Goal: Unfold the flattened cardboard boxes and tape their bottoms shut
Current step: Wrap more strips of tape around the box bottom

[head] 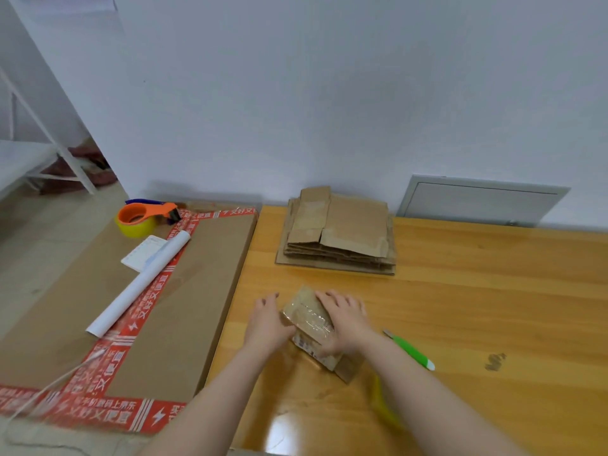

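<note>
Pressing a small taped box (307,315) with both hands near the desk's (493,307) left edge.

From my remote seat I see the left hand (268,320) with its fingers straight and relaxed, its palm set against the box's left side. The right hand (343,319) lies across the top, where clear tape shines, with its fingers spread wide, pushing down rather than clasping. The box stands askew to the desk's edges, in the near-left part. Just right of the right wrist a green cutter (409,350) lies on the wood. Farther back, at the desk's far edge by the wall, rests the stack of flattened boxes (339,232). Beyond the desk's left edge lies a big flat carton (184,291) banded with red printed tape. It carries a white roll (141,281) and, at its far end, an orange tape dispenser (146,217).
</note>
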